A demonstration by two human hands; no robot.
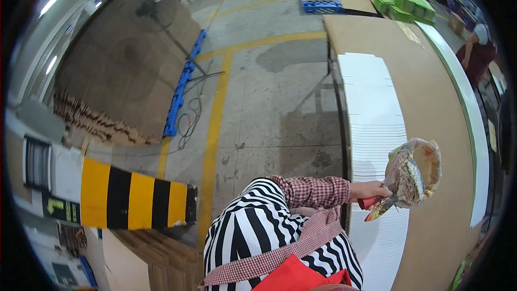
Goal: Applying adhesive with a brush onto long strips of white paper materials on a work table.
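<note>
The one hand (372,189) in view, the left to judge by the line of the checked sleeve (318,191), has its fingers curled closed around the narrow end of a crusted tub (406,188), whose red handle (368,203) juts out below the fist; the right hand is out of view. The tub is over the white sheets (374,91) and the table (436,108) beside them; whether it touches them cannot be told. To hold it well, the grip should be firm and the mouth tipped up, since any drips would likely mark the sheets. The mouth faces right and the handle end points left; the long axis slants from lower left to upper right, across the row of sheets. To the left stands a striped barrier (140,196); farther off are a person (474,54), green bags (412,6) and a blue pallet (322,6).
</note>
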